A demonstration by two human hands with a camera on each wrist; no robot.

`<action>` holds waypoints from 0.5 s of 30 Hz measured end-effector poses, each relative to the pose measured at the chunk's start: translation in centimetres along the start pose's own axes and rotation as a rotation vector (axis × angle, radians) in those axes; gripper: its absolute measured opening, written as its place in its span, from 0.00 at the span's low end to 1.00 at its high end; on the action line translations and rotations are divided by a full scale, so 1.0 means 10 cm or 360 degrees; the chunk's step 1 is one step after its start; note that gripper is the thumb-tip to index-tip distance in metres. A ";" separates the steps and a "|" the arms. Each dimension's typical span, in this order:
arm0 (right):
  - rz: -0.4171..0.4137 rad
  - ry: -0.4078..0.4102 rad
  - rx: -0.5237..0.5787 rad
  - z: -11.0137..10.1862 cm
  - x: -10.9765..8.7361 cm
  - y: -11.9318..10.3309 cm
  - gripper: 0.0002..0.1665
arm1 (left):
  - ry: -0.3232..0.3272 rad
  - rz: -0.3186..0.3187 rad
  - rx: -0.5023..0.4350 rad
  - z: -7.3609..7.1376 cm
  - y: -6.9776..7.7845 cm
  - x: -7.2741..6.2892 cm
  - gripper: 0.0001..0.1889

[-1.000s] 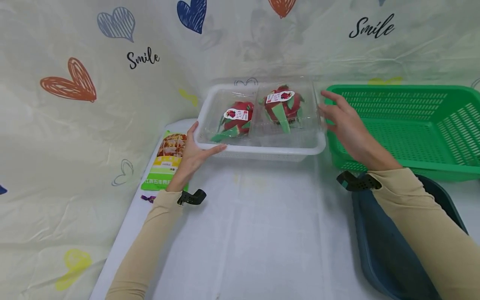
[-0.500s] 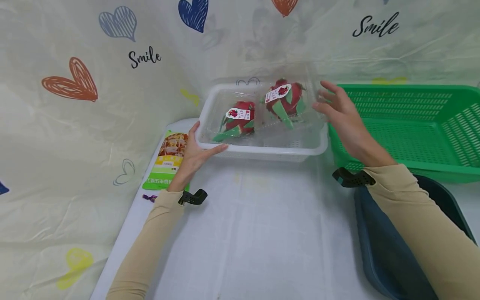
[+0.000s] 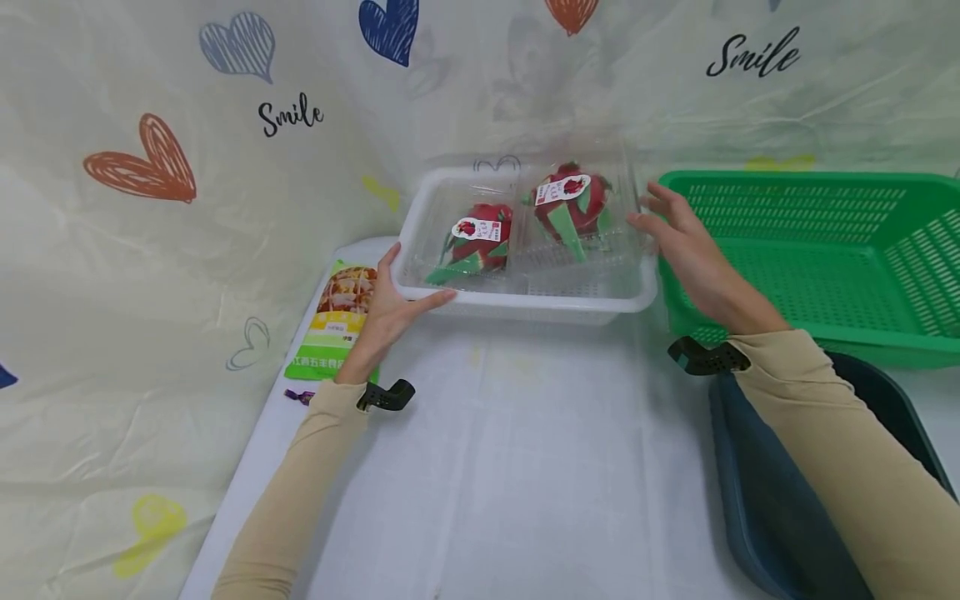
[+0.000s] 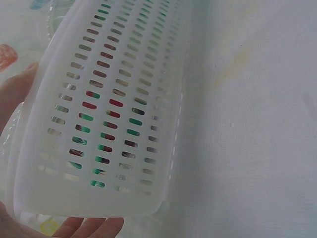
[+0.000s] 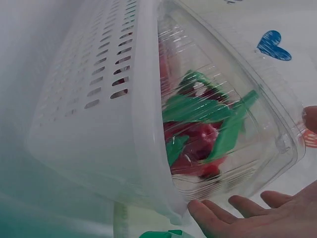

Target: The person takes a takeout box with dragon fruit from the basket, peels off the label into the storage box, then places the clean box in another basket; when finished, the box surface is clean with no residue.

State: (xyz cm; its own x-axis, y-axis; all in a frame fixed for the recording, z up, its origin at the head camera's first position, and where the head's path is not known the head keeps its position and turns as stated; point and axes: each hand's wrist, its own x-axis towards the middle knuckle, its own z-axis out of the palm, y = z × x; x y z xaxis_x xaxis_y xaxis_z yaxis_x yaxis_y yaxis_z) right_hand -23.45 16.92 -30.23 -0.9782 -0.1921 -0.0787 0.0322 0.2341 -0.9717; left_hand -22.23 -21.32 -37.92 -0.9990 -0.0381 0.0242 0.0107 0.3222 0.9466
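We note a small change at the right end of the white basket (image 3: pixel 547 304): against half a second ago, the right hand (image 3: pixel 693 267) has come lower, and the right-side clear package (image 3: pixel 570 204), a red fruit with green scales inside, has dropped slightly with it. The left-side clear package (image 3: pixel 476 242) has not shifted, nor has the left hand (image 3: pixel 382 321), which grips the basket at its left corner, thumb over the front rim and the other fingers round the end. Right fingers (image 5: pixel 208 223) stand wide and fairly straight about the end of the right-side package, thumb well apart from the rest; how hard they press, we cannot tell. Both packages lie in the white basket side by side; the right one rides higher, its far corner up past the rim. We read the drop as the package being settled rather than lifted away, with the seating not yet complete, since its edge sits above the basket wall in the right wrist view. Basket held steady on the left, work confined to the right. Nearby on the worktop (image 3: pixel 540 450): green basket (image 3: pixel 810 267) just right of the white one, blue tub (image 3: pixel 765 483) under the right forearm, food bag (image 3: pixel 337 312) beside the left hand.
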 end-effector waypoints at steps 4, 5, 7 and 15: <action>0.0085 -0.0037 0.0001 -0.02 0.04 0.00 0.52 | 0.0001 -0.0008 0.0014 0.00 -0.01 -0.01 0.60; 0.0105 -0.0051 0.0004 -0.03 0.05 0.00 0.52 | 0.0002 -0.0005 0.0013 0.00 -0.01 -0.02 0.60; 0.0124 -0.0091 -0.0009 -0.05 0.07 0.01 0.51 | 0.0004 0.0000 0.0013 0.00 -0.01 -0.02 0.60; 0.0144 -0.0164 -0.0063 -0.07 0.10 0.01 0.47 | 0.0015 0.0003 0.0029 0.00 -0.01 -0.02 0.59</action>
State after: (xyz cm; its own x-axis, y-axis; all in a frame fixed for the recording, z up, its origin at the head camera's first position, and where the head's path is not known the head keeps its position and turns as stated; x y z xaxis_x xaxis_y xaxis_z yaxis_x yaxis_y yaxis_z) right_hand -24.56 17.39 -30.28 -0.9454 -0.2649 -0.1898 0.1090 0.2919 -0.9502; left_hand -22.05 -21.33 -38.07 -0.9985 -0.0462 0.0288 0.0114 0.3393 0.9406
